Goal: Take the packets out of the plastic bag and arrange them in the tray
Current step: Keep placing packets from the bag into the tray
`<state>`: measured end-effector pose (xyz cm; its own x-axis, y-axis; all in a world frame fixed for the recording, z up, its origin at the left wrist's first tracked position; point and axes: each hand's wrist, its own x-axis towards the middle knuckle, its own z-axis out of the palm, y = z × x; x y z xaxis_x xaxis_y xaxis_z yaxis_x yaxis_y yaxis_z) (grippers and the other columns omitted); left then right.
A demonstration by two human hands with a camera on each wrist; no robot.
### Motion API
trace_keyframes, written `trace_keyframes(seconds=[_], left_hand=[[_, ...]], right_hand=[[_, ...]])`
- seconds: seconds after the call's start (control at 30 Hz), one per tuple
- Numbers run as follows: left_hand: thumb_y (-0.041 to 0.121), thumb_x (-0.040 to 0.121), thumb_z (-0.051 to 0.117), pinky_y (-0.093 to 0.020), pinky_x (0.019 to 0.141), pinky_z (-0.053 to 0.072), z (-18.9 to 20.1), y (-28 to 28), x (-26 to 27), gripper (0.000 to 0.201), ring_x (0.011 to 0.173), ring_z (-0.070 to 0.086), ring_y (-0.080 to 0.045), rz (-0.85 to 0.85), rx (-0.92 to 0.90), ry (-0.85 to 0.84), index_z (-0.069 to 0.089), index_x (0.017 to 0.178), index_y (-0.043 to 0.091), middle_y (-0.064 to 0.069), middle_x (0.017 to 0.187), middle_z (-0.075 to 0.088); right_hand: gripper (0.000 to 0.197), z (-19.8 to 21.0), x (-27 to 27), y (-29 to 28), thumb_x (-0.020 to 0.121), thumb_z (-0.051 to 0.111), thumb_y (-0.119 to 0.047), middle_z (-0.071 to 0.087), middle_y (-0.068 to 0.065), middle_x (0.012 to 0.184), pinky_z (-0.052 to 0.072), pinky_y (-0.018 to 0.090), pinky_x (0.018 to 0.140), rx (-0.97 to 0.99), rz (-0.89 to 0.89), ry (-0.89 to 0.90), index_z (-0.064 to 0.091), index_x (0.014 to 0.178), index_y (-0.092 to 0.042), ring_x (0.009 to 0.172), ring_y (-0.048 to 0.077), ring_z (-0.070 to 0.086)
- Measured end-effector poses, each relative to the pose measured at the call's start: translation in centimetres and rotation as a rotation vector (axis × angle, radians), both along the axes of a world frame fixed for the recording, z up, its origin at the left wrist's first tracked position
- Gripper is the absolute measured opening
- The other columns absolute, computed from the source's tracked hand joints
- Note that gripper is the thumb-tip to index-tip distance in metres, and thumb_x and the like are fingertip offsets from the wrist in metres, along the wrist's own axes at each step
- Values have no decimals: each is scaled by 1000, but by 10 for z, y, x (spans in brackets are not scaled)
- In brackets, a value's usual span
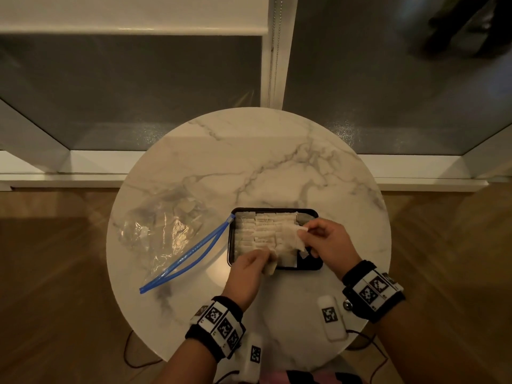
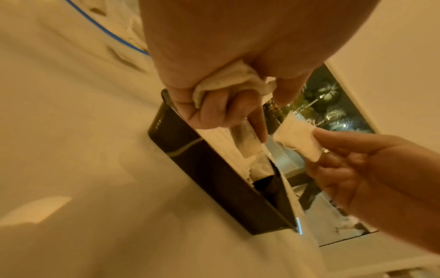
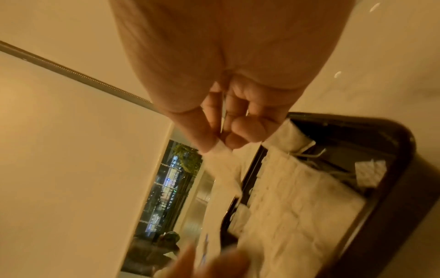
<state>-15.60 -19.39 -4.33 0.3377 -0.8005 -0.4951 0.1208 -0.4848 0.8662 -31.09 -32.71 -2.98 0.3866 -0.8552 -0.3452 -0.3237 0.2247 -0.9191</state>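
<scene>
A black rectangular tray (image 1: 315, 266) sits mid-table, packed with rows of white packets (image 1: 256, 231). Its near wall (image 2: 214, 169) and far rim (image 3: 393, 178) show in the wrist views. My left hand (image 1: 256, 257) hovers over the tray's near left corner, gripping a bunch of packets (image 2: 228, 79) in its curled fingers. My right hand (image 1: 307, 232) is over the tray's right side and pinches one white packet (image 1: 293, 235) between thumb and fingers (image 3: 214, 148); the same packet (image 2: 297, 139) hangs above the tray. The clear plastic bag (image 1: 163, 225) with a blue zip strip (image 1: 188, 256) lies left, packets still inside.
The round marble table (image 1: 277, 162) stands against a window sill. Two white tagged devices (image 1: 329, 317) with cables rest near the table's front edge. Wooden floor surrounds the table.
</scene>
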Motion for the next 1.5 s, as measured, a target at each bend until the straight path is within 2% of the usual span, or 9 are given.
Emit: trace_keyframes(seconds=[0.07, 0.17, 0.27, 0.5, 0.6, 0.77, 1.03, 1.17, 1.5], left_hand=[[34, 98, 60, -20, 84, 49, -17, 7, 6, 20, 93, 66, -4, -64, 72, -245, 76, 102, 23, 12, 95, 74], [30, 91, 68, -17, 81, 47, -28, 12, 7, 13, 92, 64, -2, -121, 153, -419, 73, 103, 28, 15, 97, 71], [25, 91, 67, -19, 85, 48, -31, 13, 6, 16, 93, 63, -1, -136, 137, -457, 73, 105, 29, 17, 97, 69], [23, 92, 66, -21, 87, 50, -36, 14, 5, 16, 93, 63, -2, -114, 101, -490, 74, 106, 27, 21, 92, 65], [25, 91, 68, -24, 89, 51, -39, 14, 6, 18, 96, 64, -4, -101, 105, -481, 73, 108, 26, 18, 97, 67], [27, 91, 69, -21, 88, 50, -42, 15, 6, 18, 96, 63, -3, -98, 111, -486, 73, 109, 27, 19, 97, 66], [27, 91, 69, -24, 88, 52, -44, 15, 8, 16, 96, 63, -2, -91, 100, -476, 72, 106, 31, 17, 100, 68], [27, 90, 69, -27, 89, 53, -45, 15, 8, 17, 96, 64, -3, -85, 103, -482, 73, 106, 31, 17, 99, 68], [27, 91, 70, -27, 90, 52, -43, 15, 9, 17, 97, 63, -6, -93, 110, -500, 73, 108, 29, 17, 99, 67]], right_hand=[[7, -4, -6, -13, 86, 71, -7, 67, 10, 73, 48, 21, 47, -46, -56, 104, 65, 83, -10, 51, 8, 58], [6, -18, -11, -33, 86, 69, -11, 67, 4, 81, 58, 26, 61, -149, -51, 349, 69, 90, -15, 67, 16, 67], [18, -30, -9, -48, 89, 64, -16, 71, 4, 92, 53, 25, 78, -308, 158, 631, 73, 105, -14, 80, 16, 65], [18, -31, 5, -60, 90, 57, -23, 69, -4, 99, 54, 29, 76, -360, 385, 890, 74, 95, -29, 91, 17, 63], [16, -35, 10, -60, 90, 60, -28, 58, -3, 103, 53, 33, 73, -516, 421, 978, 77, 90, -28, 105, 18, 49], [17, -41, 11, -62, 83, 70, -41, 50, 0, 106, 54, 36, 71, -613, 419, 1025, 77, 91, -28, 109, 23, 40], [10, -49, 10, -65, 82, 69, -25, 53, 2, 111, 53, 35, 72, -608, 438, 995, 70, 91, -20, 111, 25, 42], [20, -48, 11, -62, 77, 71, -23, 52, 2, 107, 52, 35, 65, -628, 406, 959, 59, 93, -20, 105, 25, 43], [14, -44, 9, -63, 89, 59, -31, 58, -1, 104, 49, 32, 67, -628, 331, 888, 69, 92, -20, 108, 22, 45]])
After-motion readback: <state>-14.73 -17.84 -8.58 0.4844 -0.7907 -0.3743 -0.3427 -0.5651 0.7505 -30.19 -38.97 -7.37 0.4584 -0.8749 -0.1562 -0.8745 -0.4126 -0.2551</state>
